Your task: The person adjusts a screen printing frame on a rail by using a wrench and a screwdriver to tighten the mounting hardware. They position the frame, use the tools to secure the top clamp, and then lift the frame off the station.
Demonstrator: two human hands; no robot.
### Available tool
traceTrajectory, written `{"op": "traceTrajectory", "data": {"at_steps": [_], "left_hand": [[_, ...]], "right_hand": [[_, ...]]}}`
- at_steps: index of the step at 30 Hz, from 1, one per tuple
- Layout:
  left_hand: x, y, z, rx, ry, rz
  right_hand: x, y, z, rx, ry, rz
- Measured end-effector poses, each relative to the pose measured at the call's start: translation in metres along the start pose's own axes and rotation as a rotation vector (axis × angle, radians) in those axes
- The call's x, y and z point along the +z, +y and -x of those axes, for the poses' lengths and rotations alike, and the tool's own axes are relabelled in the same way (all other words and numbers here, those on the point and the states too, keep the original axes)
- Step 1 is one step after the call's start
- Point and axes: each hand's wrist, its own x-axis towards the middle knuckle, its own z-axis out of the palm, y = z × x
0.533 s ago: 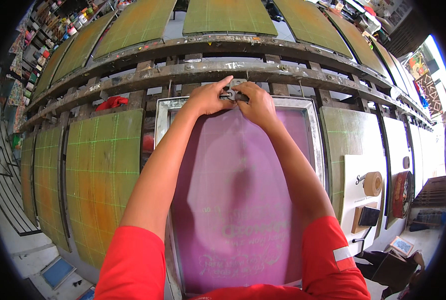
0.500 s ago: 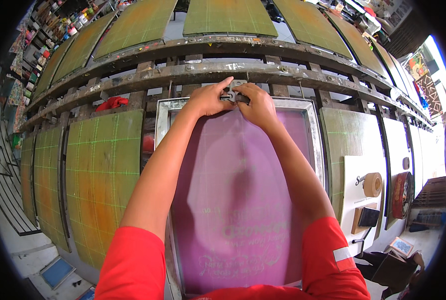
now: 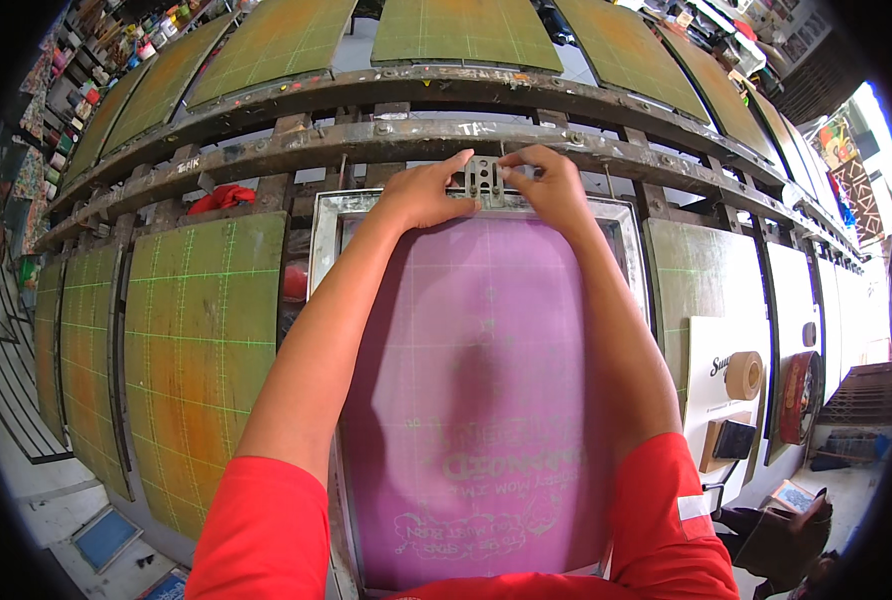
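Both arms stretched forward, left hand (image 3: pixel 424 195) and right hand (image 3: pixel 548 188) side by side, fingers pinching at clamp (image 3: pixel 483 178).

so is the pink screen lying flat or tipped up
Flat. The pink screen lies level in its metal frame, in line with the green boards beside it; both hands, left hand and right hand, touch the metal clamp at its far edge.

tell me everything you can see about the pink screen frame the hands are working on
The screen frame is a rectangular metal-looking frame with pink-purple mesh stretched across it, bearing a pale stencil design near its lower end. It lies flat on the printing carousel, between green gridded platens. At its far edge sits a small metal clamp; the left hand and right hand both grip there. The forearms cross above the mesh, casting a shadow on it.
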Motion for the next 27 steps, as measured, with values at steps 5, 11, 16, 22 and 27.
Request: {"op": "traceTrajectory", "data": {"at_steps": [5, 11, 16, 22, 27], "left_hand": [[0.000, 0.001, -0.005, -0.007, -0.042, 0.035], [0.004, 0.000, -0.003, 0.006, 0.023, 0.024], [0.004, 0.002, -0.004, 0.003, 0.012, 0.023], [0.006, -0.004, -0.007, 0.022, 0.005, 0.051], [0.000, 0.001, -0.001, -0.007, -0.010, -0.002]], "right_hand": [[0.012, -0.003, -0.013, -0.298, -0.271, 0.338], [0.018, -0.004, -0.014, -0.327, -0.290, 0.483], [0.022, -0.004, -0.011, -0.327, -0.272, 0.507], [0.024, -0.008, -0.002, -0.257, -0.127, 0.414], [-0.012, -0.016, 0.013, -0.027, -0.055, 0.352]]}}
